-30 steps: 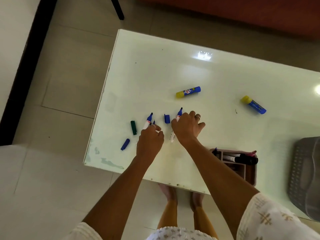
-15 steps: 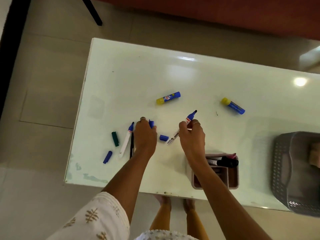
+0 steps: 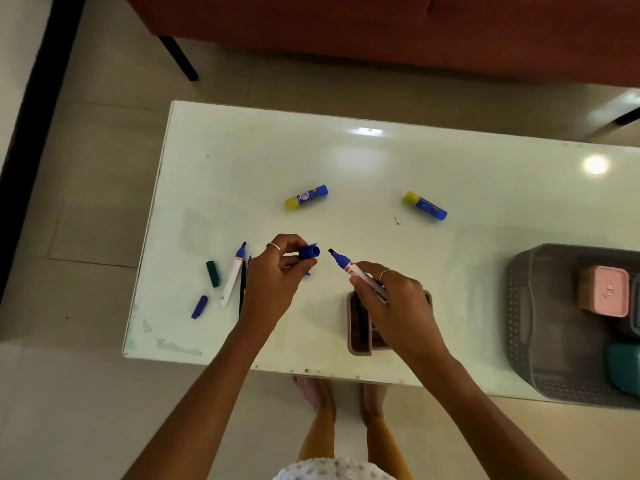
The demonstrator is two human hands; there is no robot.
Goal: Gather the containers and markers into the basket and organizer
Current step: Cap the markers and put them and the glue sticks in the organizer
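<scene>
Your left hand [image 3: 277, 275] pinches a blue cap [image 3: 309, 252] between thumb and fingertips, its open mouth turned toward the marker. Just right of the cap and apart from it, your right hand [image 3: 398, 303] holds an uncapped blue marker [image 3: 353, 271] by its white barrel, the dark tip aimed at the cap.

Taking the cap as your landmark: far to its left on the table [image 3: 346, 161] lie a loose blue cap [image 3: 200, 306], a green cap [image 3: 212, 273], another uncapped blue marker [image 3: 233, 275] and a black pen [image 3: 242, 289] partly hidden by your left wrist. Beyond the cap lies a glue stick [image 3: 306, 197]; beyond and to the right, a second glue stick [image 3: 424, 205]. The brown organizer [image 3: 360, 341] sits nearer you, mostly under your right hand. Well to the right stands the grey basket [image 3: 523, 317], with a pink container [image 3: 604, 291] and a teal container [image 3: 623, 368] inside.

The glossy white table stands on pale floor tiles, with red furniture [image 3: 381, 26] past its far edge.
</scene>
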